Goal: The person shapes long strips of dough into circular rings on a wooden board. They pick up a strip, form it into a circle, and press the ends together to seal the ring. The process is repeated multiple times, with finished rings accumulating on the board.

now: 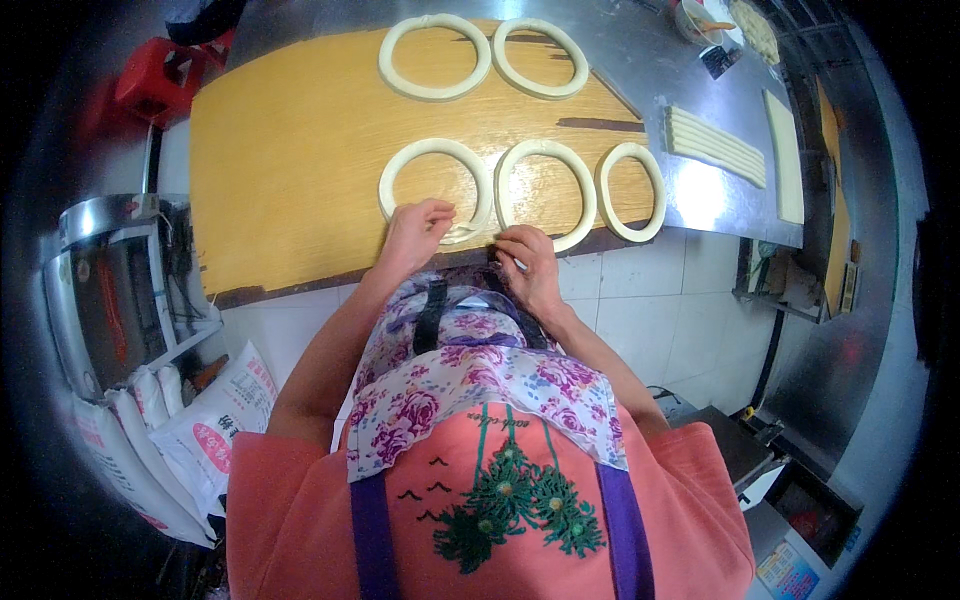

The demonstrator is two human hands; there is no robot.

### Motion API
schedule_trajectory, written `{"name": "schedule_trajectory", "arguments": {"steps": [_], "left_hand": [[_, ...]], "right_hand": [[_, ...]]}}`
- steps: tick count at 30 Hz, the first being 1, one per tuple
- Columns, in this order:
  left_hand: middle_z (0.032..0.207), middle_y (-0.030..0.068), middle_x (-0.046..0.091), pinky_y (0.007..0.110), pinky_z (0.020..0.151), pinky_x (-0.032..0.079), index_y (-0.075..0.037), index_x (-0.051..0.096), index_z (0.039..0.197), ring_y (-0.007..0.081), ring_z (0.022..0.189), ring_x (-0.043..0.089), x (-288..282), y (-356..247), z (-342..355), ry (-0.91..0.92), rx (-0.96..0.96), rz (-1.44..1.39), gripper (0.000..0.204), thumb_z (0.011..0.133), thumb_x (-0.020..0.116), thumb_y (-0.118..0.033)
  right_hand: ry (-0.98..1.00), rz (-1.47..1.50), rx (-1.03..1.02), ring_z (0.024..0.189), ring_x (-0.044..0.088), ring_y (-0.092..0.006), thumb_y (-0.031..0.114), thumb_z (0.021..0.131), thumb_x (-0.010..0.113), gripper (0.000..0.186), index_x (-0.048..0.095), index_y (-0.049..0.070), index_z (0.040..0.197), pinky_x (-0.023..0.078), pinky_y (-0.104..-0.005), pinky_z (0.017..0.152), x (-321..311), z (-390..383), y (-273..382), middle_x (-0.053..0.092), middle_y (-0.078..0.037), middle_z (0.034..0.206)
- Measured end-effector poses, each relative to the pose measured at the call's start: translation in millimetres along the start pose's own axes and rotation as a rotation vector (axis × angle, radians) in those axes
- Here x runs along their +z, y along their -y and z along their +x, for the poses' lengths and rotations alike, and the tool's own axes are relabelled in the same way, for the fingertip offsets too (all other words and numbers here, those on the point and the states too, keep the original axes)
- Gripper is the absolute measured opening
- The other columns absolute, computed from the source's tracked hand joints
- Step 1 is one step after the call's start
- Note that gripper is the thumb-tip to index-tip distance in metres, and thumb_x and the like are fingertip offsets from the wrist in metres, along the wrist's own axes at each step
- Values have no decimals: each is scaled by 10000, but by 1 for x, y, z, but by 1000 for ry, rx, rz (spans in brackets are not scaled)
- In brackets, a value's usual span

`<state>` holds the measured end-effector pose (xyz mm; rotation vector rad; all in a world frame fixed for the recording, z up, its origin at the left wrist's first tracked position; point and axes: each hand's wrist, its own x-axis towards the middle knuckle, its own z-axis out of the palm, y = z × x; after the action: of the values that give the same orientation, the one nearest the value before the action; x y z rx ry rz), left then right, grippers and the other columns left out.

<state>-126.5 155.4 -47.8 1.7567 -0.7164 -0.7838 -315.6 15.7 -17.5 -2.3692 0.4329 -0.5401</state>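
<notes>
At the near edge of a yellow wooden board (280,150), both hands work by a pale dough ring (392,172). My left hand (418,232) is closed on the near left part of this ring, fingertips and thumb pinched together. Beside the fingers, the dough looks uneven and overlapped. Just right of that spot, my right hand (530,262) has its fingers curled in at the board's edge. A small pale bit shows by its fingertips, too small to name. A second dough ring (590,195) lies directly behind and right of that hand.
Another ring (660,190) lies to the right, and two more rings (435,93) (570,85) lie farther back. Dough strips (715,147) rest on the metal table (690,95). A bowl (697,22) stands at the back right, a red stool (155,85) and white sacks (215,430) at left.
</notes>
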Motion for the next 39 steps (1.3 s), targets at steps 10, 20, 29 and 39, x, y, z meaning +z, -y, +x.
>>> {"name": "schedule_trajectory", "arguments": {"steps": [10,20,29,39], "left_hand": [[970,201,703,446,861,467,-15,732,991,361,908,619,10,-20,-16,-28,222,492,219,784,687,-66],[1494,200,440,495,1191,283,14,432,1430,373,1409,397,5,33,-66,364,585,682,549,893,481,-89],[1182,178,584,516,1007,392,-33,575,1270,358,1156,531,-32,-23,-20,-468,174,666,473,837,691,-183],[1056,179,633,436,895,481,-17,611,1051,381,1050,591,-39,-5,19,-482,-110,481,303,804,726,-149]], "right_hand": [[34,3,42,1068,604,-323,37,783,737,188,716,18,969,469,-418,936,-5,6,3,666,-117,1063],[10,-23,29,1109,582,-342,62,814,701,267,688,31,1079,467,-425,971,-5,61,1,637,-145,1177],[264,-415,40,1027,605,-326,272,785,750,312,695,78,1023,378,-502,954,24,138,5,651,-153,1069],[253,-352,40,816,658,-320,270,761,773,301,656,48,927,482,-466,765,60,150,-35,677,-116,846]]}}
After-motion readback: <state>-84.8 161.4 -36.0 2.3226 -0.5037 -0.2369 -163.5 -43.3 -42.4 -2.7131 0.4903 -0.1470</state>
